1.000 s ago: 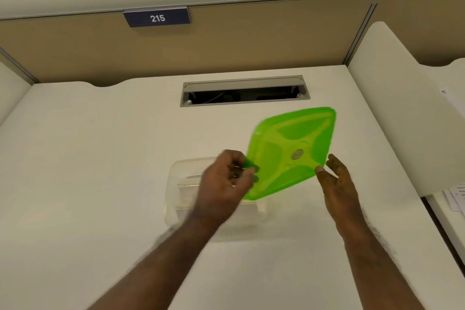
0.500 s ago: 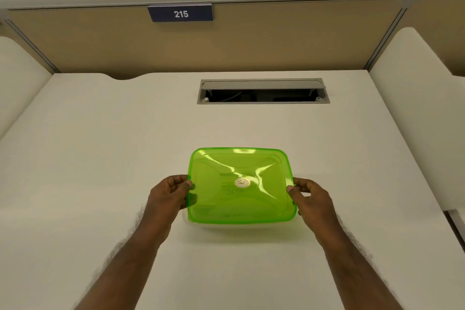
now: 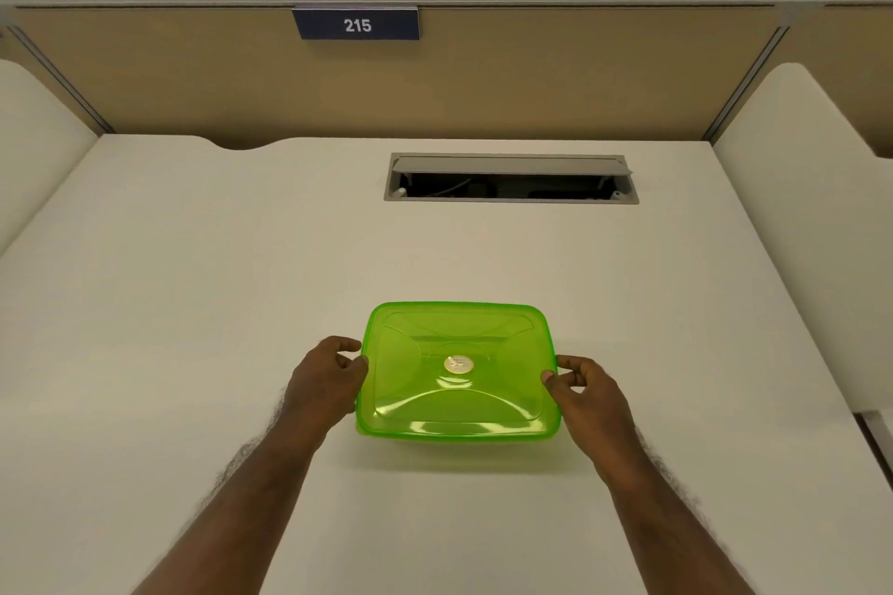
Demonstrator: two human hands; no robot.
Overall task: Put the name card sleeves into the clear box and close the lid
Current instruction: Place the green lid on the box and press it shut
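A translucent green lid (image 3: pixel 459 370) lies flat on top of the clear box, which it almost wholly covers. Only a thin strip of the box shows under its front edge. The name card sleeves are hidden beneath the lid. My left hand (image 3: pixel 326 384) touches the lid's left edge with its fingertips, fingers curled. At the opposite edge, my right hand (image 3: pixel 587 394) does the same with thumb and fingers. Both hands are at mid-height of the lid's sides.
The box stands on a white desk (image 3: pixel 193 304). A grey cable slot (image 3: pixel 510 179) is open at the back. A tan partition carries a blue sign reading 215 (image 3: pixel 356 24). White side dividers (image 3: pixel 792 188) flank the desk.
A second ago the lid was tilted in the air above the open box. It has come down flat onto the box, and both hands have shifted to its left and right edges.
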